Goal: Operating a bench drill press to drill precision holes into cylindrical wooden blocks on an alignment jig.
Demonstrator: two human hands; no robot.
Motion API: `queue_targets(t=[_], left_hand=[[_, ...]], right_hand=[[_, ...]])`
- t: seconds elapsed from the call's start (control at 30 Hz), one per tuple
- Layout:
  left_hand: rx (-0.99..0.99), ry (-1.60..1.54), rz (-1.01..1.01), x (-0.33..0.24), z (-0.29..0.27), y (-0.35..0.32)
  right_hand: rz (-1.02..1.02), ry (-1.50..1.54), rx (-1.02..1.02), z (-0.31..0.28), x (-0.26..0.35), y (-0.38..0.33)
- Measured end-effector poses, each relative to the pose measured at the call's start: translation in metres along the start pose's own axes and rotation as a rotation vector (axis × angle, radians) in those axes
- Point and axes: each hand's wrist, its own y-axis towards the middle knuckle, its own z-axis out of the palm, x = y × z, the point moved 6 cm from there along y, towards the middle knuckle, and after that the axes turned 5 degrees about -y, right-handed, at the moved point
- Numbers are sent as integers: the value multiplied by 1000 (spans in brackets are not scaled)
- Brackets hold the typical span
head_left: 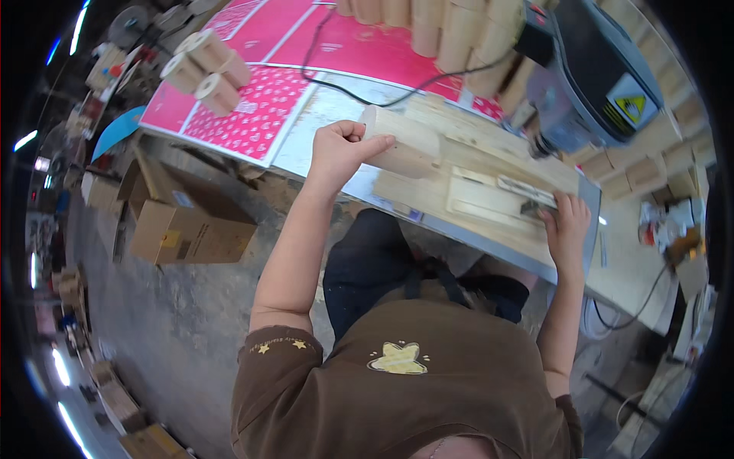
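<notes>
Brown cartons (187,222), yellow triangle label (631,108)

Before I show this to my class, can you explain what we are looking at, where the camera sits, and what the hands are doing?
The camera sits on a person's head and looks down, so the edges curve. The left hand grips a pale rectangular wooden block on a flat wooden jig board, which lies on a grey metal table. The right hand presses on the board's near edge, beside a grey machine head. Pink patterned sheets and cardboard tubes lie further back.
</notes>
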Motion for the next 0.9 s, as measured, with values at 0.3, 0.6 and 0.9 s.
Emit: queue_targets(t=[0.3,0.6,0.9], left_hand=[[-380,969,355,-37,-144,42],[-635,1203,98,-95,-279,150],[-709,1388,-11,-76,-355,218]], right_hand=[[1,43,35,2,8,2],[66,-9,80,4,6,6],[106,-33,113,4,10,4]])
